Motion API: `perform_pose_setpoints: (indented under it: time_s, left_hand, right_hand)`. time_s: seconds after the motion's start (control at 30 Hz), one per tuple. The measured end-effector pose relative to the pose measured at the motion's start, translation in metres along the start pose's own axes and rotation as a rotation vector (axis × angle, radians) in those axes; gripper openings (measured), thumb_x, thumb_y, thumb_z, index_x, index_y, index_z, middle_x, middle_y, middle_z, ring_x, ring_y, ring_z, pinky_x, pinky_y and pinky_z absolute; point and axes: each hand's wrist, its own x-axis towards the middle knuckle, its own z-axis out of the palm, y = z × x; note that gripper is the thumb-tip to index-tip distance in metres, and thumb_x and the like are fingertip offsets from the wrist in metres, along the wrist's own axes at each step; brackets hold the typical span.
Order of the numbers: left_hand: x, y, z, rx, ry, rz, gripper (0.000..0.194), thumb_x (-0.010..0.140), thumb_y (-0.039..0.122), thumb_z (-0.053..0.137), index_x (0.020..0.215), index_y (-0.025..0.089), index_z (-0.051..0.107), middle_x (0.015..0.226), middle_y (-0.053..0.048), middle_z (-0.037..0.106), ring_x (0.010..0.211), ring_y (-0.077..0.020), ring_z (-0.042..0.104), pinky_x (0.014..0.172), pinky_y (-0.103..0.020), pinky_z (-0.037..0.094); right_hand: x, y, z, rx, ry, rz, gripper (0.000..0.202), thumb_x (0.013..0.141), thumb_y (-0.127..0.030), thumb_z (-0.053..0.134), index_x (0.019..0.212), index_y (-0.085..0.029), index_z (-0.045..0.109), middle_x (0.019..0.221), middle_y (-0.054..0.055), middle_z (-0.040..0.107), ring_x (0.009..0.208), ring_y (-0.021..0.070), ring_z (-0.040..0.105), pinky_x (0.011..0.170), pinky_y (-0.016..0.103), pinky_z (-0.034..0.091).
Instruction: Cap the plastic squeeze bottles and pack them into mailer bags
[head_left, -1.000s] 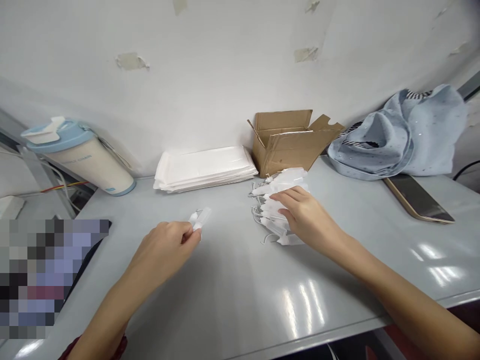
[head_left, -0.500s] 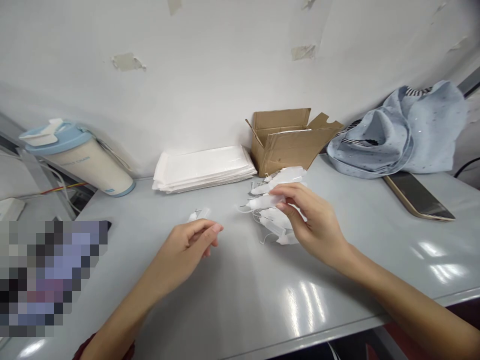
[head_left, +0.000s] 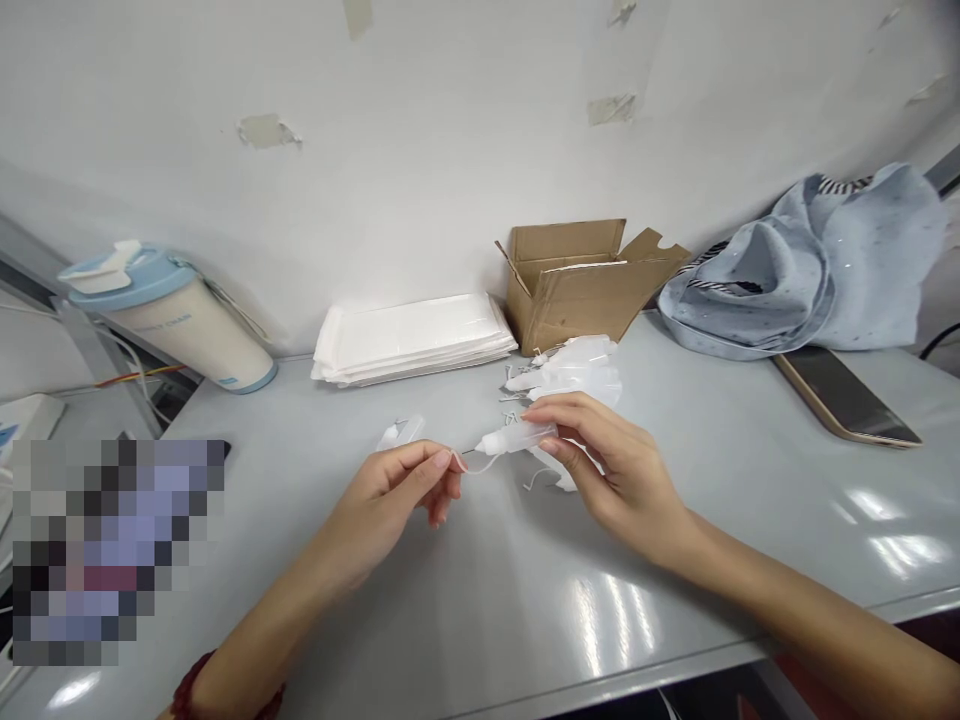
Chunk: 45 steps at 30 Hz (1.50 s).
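A small translucent needle-tip squeeze bottle [head_left: 516, 438] lies sideways between the thumb and fingers of my right hand [head_left: 619, 465], its thin metal needle pointing left. My left hand [head_left: 409, 485] is closed in a pinch at the needle's end, on the thin white cap strap that curves back to the bottle's neck. Behind and under my right hand is a pile of similar bottles [head_left: 574, 380], partly hidden by the fingers. One more bottle [head_left: 403, 431] rests on the table just beyond my left hand.
A stack of white padded envelopes [head_left: 412, 340] and an open cardboard box [head_left: 577, 295] stand against the wall. At left is a tumbler [head_left: 187, 320]; at right are a light blue cloth bag [head_left: 795, 265] and a phone [head_left: 847, 395]. The grey table [head_left: 480, 620] ends at a front edge.
My right hand has drawn the bottle away from the pile, toward me. My left hand has moved slightly right and now pinches the strap end at the needle tip.
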Motion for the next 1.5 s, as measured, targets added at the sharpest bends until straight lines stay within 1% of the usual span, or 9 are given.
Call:
perform_pose_setpoints:
  time_s: [0.13, 0.3, 0.5, 0.63, 0.83, 1.0, 1.23, 1.5]
  left_hand:
    - [-0.0027, 0.0017, 0.0013, 0.081, -0.023, 0.028, 0.029, 0.093, 0.037, 0.044, 0.086, 0.018, 0.065, 0.071, 0.000, 0.058, 0.060, -0.0117, 0.051, 0.064, -0.027, 0.043]
    - [-0.0050, 0.0056, 0.0029, 0.105, -0.042, 0.052, 0.028, 0.093, 0.036, 0.044, 0.087, 0.020, 0.066, 0.073, 0.001, 0.060, 0.059, -0.0108, 0.053, 0.065, -0.026, 0.045]
    - [-0.0064, 0.0069, 0.0020, 0.137, -0.036, 0.084, 0.028, 0.093, 0.036, 0.044, 0.086, 0.019, 0.065, 0.073, 0.000, 0.061, 0.059, -0.0115, 0.053, 0.065, -0.027, 0.047]
    - [-0.0069, 0.0086, 0.0024, 0.128, -0.055, 0.084, 0.028, 0.093, 0.035, 0.044, 0.084, 0.019, 0.065, 0.071, 0.001, 0.060, 0.059, -0.0112, 0.052, 0.064, -0.026, 0.046]
    - [-0.0085, 0.0100, 0.0048, 0.151, -0.068, 0.068, 0.028, 0.092, 0.036, 0.044, 0.083, 0.019, 0.065, 0.070, 0.000, 0.060, 0.059, -0.0120, 0.052, 0.064, -0.027, 0.046]
    - [-0.0085, 0.0094, 0.0048, 0.142, -0.073, 0.076, 0.027, 0.092, 0.035, 0.045, 0.082, 0.020, 0.065, 0.069, 0.001, 0.060, 0.059, -0.0112, 0.052, 0.064, -0.026, 0.045]
    - [-0.0095, 0.0090, 0.0047, 0.126, -0.076, 0.076, 0.026, 0.092, 0.033, 0.046, 0.082, 0.020, 0.066, 0.069, 0.002, 0.060, 0.058, -0.0104, 0.051, 0.063, -0.025, 0.045]
    - [-0.0094, 0.0100, 0.0053, 0.129, -0.095, 0.060, 0.025, 0.092, 0.033, 0.047, 0.082, 0.020, 0.066, 0.069, 0.002, 0.060, 0.058, -0.0106, 0.052, 0.062, -0.024, 0.044]
  right_hand:
    - [0.0004, -0.0001, 0.0001, 0.019, -0.016, 0.039, 0.025, 0.090, -0.010, 0.047, 0.109, -0.022, 0.058, 0.103, 0.008, 0.062, 0.092, 0.0176, 0.058, 0.073, 0.032, 0.052]
    - [-0.0001, -0.0021, -0.0004, 0.047, -0.032, 0.044, 0.025, 0.090, -0.011, 0.047, 0.109, -0.022, 0.059, 0.100, 0.007, 0.062, 0.090, 0.0171, 0.058, 0.072, 0.031, 0.052]
    - [-0.0014, -0.0033, -0.0012, 0.069, -0.002, 0.075, 0.024, 0.090, -0.011, 0.048, 0.108, -0.021, 0.060, 0.102, 0.007, 0.062, 0.094, 0.0171, 0.058, 0.073, 0.030, 0.051]
    - [-0.0008, -0.0028, -0.0013, 0.076, -0.021, 0.070, 0.024, 0.090, -0.012, 0.048, 0.109, -0.022, 0.059, 0.102, 0.007, 0.062, 0.094, 0.0170, 0.058, 0.072, 0.030, 0.052]
    - [0.0002, -0.0041, -0.0012, 0.071, -0.013, 0.096, 0.023, 0.091, -0.014, 0.047, 0.107, -0.024, 0.060, 0.102, 0.007, 0.062, 0.094, 0.0183, 0.059, 0.072, 0.032, 0.052]
    - [0.0004, -0.0046, -0.0022, 0.066, -0.022, 0.080, 0.022, 0.091, -0.016, 0.047, 0.107, -0.024, 0.060, 0.100, 0.007, 0.063, 0.092, 0.0185, 0.059, 0.071, 0.032, 0.053]
    - [-0.0001, -0.0044, -0.0040, 0.066, -0.015, 0.062, 0.022, 0.091, -0.012, 0.047, 0.107, -0.021, 0.061, 0.100, 0.006, 0.063, 0.093, 0.0164, 0.058, 0.075, 0.030, 0.050]
    - [-0.0002, -0.0052, -0.0038, 0.075, -0.019, 0.066, 0.023, 0.091, -0.012, 0.047, 0.107, -0.021, 0.061, 0.101, 0.006, 0.062, 0.091, 0.0159, 0.058, 0.073, 0.030, 0.049]
